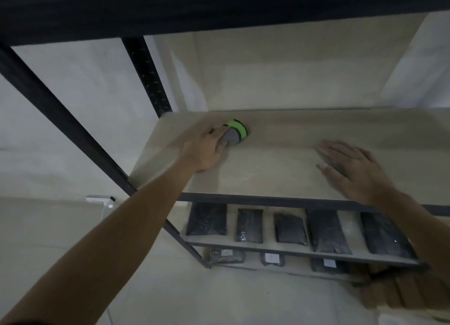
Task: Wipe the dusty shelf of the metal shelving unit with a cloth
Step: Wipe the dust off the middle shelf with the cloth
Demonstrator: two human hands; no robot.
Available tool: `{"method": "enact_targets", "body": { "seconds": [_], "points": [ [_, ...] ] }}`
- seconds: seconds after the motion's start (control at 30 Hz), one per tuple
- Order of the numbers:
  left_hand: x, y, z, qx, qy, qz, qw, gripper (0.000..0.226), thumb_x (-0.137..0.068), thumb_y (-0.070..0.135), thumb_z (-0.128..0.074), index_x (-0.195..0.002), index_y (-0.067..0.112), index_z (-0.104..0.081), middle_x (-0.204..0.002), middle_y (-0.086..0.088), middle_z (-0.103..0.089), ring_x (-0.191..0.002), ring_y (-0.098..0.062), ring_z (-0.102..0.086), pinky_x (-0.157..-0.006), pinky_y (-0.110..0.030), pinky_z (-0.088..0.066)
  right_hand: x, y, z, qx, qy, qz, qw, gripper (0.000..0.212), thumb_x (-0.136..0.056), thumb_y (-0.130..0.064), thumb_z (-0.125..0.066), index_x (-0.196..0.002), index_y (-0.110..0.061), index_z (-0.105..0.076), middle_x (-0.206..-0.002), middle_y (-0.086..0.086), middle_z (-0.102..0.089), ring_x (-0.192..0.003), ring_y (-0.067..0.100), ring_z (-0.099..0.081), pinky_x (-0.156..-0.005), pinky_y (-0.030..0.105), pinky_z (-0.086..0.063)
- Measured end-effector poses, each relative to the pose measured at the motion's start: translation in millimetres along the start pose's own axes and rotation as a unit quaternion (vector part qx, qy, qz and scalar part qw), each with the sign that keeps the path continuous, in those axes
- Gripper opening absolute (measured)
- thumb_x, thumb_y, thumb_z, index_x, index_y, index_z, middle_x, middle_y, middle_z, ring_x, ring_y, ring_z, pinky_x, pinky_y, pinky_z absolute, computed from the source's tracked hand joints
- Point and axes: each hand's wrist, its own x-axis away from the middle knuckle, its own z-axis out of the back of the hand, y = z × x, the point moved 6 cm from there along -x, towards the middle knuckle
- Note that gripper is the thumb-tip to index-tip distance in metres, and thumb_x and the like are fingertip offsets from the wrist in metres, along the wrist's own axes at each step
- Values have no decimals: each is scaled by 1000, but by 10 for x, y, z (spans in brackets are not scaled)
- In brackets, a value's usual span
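At about nine o'clock a black upright (pixel 60 120) of the shelving unit runs down to the front left corner of the pale shelf (pixel 280 169). Just right of it, the left hand (pixel 207 149) is curled round a bunched grey and green cloth (pixel 233 135), pressing it flat on the board towards the back left, near eleven o'clock of the shelf. The fingers are closed on the near end of the cloth; the green edge pokes out ahead.

The step looks like a wiping stroke begun in the far corner. To do it well, I would keep the cloth flat under an even palm, draw it in long overlapping passes from the back edge toward six o'clock, and carry the dust off the front lip rather than push it about.

Further right, near three o'clock, the right hand (pixel 350 169) lies spread open on the shelf, holding nothing, apparently as a brace; it should shift before the cloth reaches that patch.

Below, at five o'clock, dark packets (pixel 323 229) sit in a row on the lower shelf; falling dust may land on them.
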Motion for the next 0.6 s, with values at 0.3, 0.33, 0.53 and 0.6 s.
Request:
{"method": "enact_targets", "body": {
  "seconds": [0.3,0.33,0.53,0.6],
  "points": [
    [1043,664,-108,-43,-42,-195,979,50,-108,40,-33,-157,31,-27,-116,-7,-45,-82,-13,-45,-69,-30,-43,13,-18,10,-5,-13,2,1000,64,-96,-64,-25,-150,-35,-43,-158,-10,-40,-149,15,-31,-117,41,-26],
    [1139,709,-95,-27,-61,-215,974,50,-108,41,-33,-157,32,-27,-113,-5,-44,-80,-12,-44,-67,-28,-41,20,-23,18,-5,-13,3,1000,65,-96,-64,-24,-150,-34,-43,-158,-9,-40,-149,16,-31,-116,42,-26],
    [715,338,165,88,-45,-111,989,54,-103,54,-33,-155,40,-26,-142,-11,-51,-122,-25,-56,-106,-42,-46,13,-40,37,-2,-31,10,999,70,-94,-66,-19,-152,-33,-41,-161,-11,-34,-151,13,-26,-118,35,-21],
    [314,144,278,89,-12,-72,993,57,-102,56,-37,-155,37,-27,-147,-10,-50,-129,-27,-53,-111,-49,-44,19,21,66,-8,-43,26,999,69,-95,-66,-20,-153,-34,-39,-162,-12,-33,-152,11,-23,-118,31,-18]
  ]
}}
